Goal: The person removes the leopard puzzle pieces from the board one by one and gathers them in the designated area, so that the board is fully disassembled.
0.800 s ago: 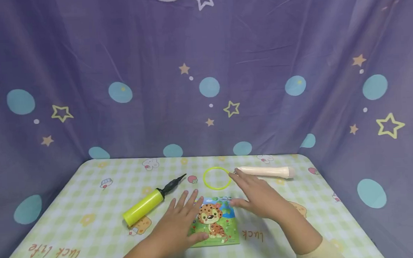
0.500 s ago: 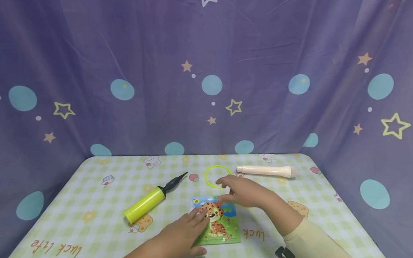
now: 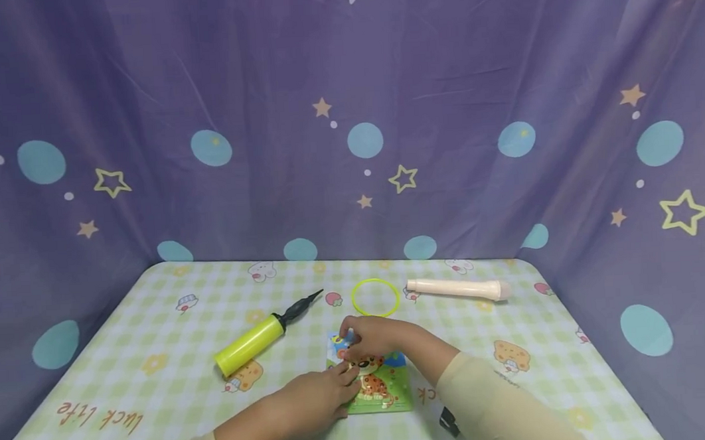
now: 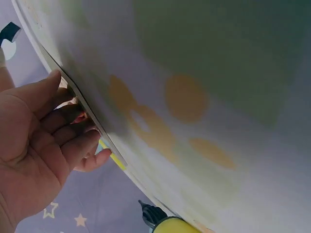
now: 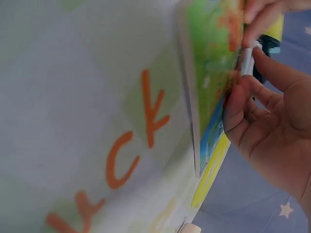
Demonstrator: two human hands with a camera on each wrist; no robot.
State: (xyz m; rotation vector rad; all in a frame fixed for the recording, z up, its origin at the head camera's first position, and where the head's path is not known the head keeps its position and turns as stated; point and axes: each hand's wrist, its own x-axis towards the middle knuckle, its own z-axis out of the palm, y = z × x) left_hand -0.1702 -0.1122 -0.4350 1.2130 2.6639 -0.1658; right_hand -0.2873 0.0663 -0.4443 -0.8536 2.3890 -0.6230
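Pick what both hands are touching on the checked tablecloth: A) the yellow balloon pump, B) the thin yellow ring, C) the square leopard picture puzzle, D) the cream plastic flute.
C: the left hand and right hand both rest on the square leopard picture puzzle.

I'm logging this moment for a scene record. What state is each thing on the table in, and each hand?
Puzzle board: flat on the table, a piece being lifted.
Left hand: fingers pressing the board.
Right hand: pinching a piece.
Pump: lying on its side.
Yellow ring: lying flat.
Cream tube: lying on its side.
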